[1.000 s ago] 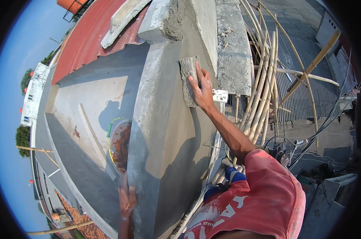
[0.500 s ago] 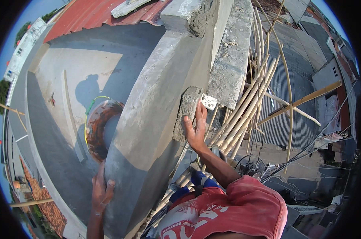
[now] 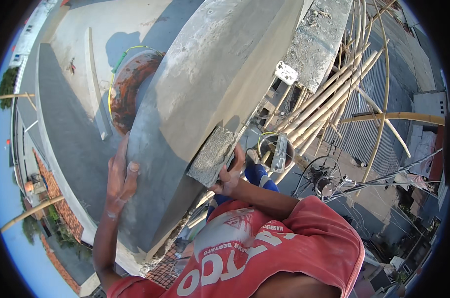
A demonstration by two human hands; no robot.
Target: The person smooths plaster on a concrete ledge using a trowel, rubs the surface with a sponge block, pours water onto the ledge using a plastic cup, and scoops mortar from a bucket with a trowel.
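Pressed against the right side face of a smooth grey concrete parapet (image 3: 200, 59) is a rough, rectangular grey block (image 3: 212, 156). My right hand (image 3: 231, 174) is closed round the block's right and lower edges, with some fingers hidden behind it. I cannot tell what the block is made of. On the parapet's left edge lies my left hand (image 3: 120, 176), its fingers stretched along the edge and its thumb apart, holding nothing.
A reddish-stained round tub (image 3: 128, 99) with a yellow-green rim stands left of the parapet. Below on the right are a bucket (image 3: 276, 151) holding a trowel-like tool, bundled bamboo poles (image 3: 329, 94) and cables (image 3: 379, 176). A white block (image 3: 286, 73) sits by a rough ledge (image 3: 321, 39).
My right hand and the block have moved down the parapet face toward me. My left hand stays on the left edge. The view has shifted, bringing the bucket into sight.
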